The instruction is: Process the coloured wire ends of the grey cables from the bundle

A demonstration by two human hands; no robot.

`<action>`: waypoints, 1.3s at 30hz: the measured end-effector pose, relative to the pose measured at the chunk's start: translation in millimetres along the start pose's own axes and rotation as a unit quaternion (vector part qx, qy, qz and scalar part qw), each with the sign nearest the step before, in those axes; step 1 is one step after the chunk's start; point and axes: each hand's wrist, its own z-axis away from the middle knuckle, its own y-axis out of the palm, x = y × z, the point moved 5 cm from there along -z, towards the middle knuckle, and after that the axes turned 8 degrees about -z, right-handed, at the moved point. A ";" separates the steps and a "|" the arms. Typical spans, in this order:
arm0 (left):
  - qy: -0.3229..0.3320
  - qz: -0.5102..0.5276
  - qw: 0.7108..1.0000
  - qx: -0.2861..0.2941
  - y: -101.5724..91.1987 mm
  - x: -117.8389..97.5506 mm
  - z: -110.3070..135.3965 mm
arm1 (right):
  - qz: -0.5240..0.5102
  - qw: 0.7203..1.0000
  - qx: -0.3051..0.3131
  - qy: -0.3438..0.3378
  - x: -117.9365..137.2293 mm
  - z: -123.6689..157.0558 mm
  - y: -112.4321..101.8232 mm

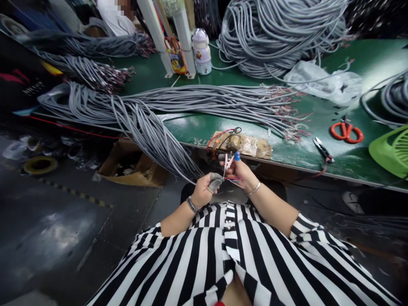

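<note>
My left hand (205,188) is closed around the end of a grey cable (165,146), its fingertips wrapped in grey tape. That cable belongs to a thick bundle hanging off the green table (334,157). My right hand (239,171) is closed on a small pair of snips (227,163), with a blue cot on one finger. The snips meet thin coloured wires at the cable's end, just in front of the table edge and above my striped lap.
A taped wooden block (247,144) with red and black leads sits at the table edge. Orange scissors (346,131), small cutters (322,149), a green fan (391,149), a plastic bag (328,83), cable coils (274,34) and a bottle (202,51) lie beyond. A cardboard box (130,163) stands on the floor. Another person (114,17) sits far left.
</note>
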 end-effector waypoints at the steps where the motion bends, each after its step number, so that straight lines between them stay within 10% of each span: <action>1: -0.002 0.004 1.000 0.000 -0.2 -0.2 0.3 | -0.011 1.000 -0.001 0.003 -0.3 -0.5 1.0; 39: 0.063 -0.081 0.994 0.030 -16.6 -5.4 54.4 | -0.062 0.998 0.014 0.023 -7.5 4.1 -15.7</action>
